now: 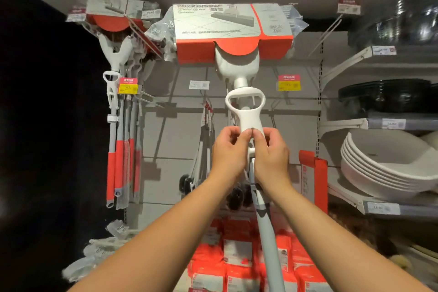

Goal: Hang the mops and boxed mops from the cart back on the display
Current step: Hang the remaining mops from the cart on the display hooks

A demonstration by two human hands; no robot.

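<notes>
A sponge mop with a grey-and-red cardboard sleeve (233, 28) over its head is raised high against the display wall. Its white squeeze handle (246, 106) and grey pole (267, 232) run down toward me. My left hand (228, 152) and my right hand (270, 152) both grip the lower end of the white handle, thumbs pinching it from each side. Several matching mops (118, 111) with red grips hang at the left of the display. An empty metal hook (328, 31) juts out at the upper right.
Shelves on the right carry stacked white basins (388, 168), black pans (388, 95) and steel pots (403, 21). Red boxed goods (239, 261) are stacked low in front. Small black brushes (189, 182) hang behind my hands. A red box (312, 185) stands by the shelf upright.
</notes>
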